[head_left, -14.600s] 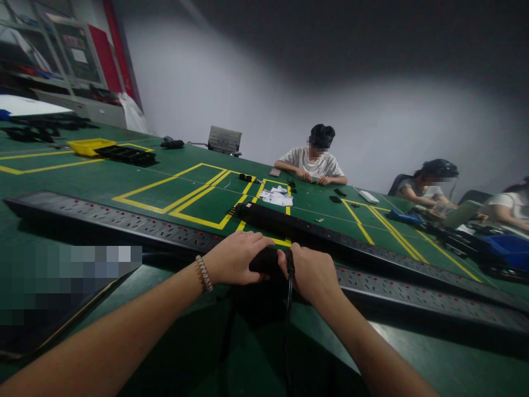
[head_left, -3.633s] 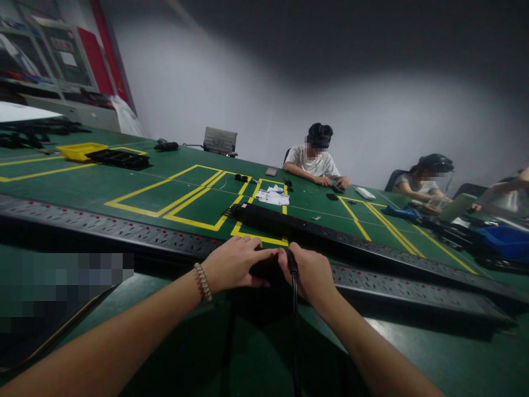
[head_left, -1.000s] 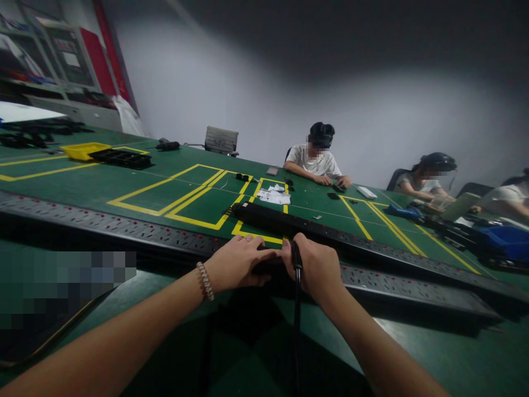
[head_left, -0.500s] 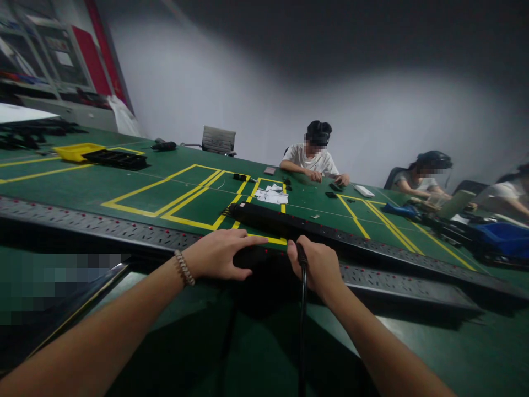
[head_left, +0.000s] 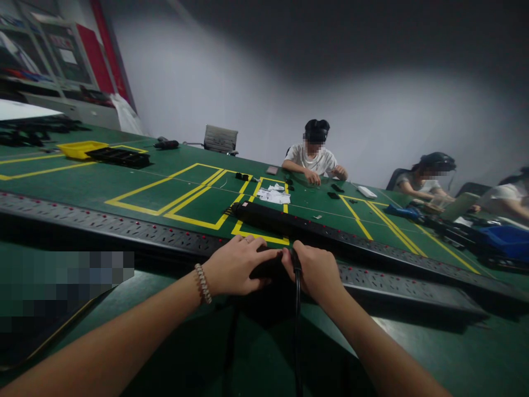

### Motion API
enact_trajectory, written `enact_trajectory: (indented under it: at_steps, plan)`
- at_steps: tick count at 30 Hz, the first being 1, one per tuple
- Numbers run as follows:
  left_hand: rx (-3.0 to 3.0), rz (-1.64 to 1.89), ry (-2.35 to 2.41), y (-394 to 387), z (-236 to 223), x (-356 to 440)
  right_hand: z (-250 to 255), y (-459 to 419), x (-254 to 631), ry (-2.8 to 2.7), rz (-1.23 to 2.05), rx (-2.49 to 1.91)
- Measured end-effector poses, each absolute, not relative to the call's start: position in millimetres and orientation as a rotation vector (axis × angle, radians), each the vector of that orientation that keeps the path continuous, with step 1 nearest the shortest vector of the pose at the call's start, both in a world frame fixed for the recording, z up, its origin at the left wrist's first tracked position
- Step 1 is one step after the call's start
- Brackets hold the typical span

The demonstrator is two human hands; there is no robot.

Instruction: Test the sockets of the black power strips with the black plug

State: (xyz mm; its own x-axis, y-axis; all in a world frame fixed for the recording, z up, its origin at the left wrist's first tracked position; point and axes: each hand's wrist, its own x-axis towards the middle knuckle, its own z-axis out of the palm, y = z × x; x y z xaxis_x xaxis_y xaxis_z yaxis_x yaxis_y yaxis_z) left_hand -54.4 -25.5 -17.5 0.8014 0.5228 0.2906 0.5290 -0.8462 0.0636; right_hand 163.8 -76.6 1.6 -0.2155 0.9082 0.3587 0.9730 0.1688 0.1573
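A long black power strip [head_left: 124, 230], with rows of slots and small red dots along its top, lies across the table in front of me. My left hand [head_left: 233, 267] grips its middle, thumb on the near side and fingers over the top. Close beside it, my right hand [head_left: 317, 270] is closed around a black plug [head_left: 296, 261] at the strip. From that hand a black cable [head_left: 297, 336] hangs down toward me. The plug's front end is hidden by my fingers and the dark strip, so I cannot tell how it sits there.
Behind lies a second black strip [head_left: 268, 218]. White papers [head_left: 274, 194], a yellow tray [head_left: 80, 149] and a black tray [head_left: 119, 156] are farther back on the green table. Co-workers sit across, one in a white shirt [head_left: 316, 161]. A blue bin [head_left: 506, 240] stands at right.
Half a second ago my left hand was farther left with thumb and fingers spread; now it is back around the strip near my right hand. The co-worker's hands opposite have moved apart.
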Motion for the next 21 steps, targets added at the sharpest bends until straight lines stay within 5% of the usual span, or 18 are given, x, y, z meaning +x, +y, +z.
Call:
enact_trajectory:
  at_steps: [21]
  plan:
    - [-2.907, -0.455, -0.949, -30.1, -21.0, -45.9, -2.8, -79.4, 161.5, -2.254, -0.509, -1.861]
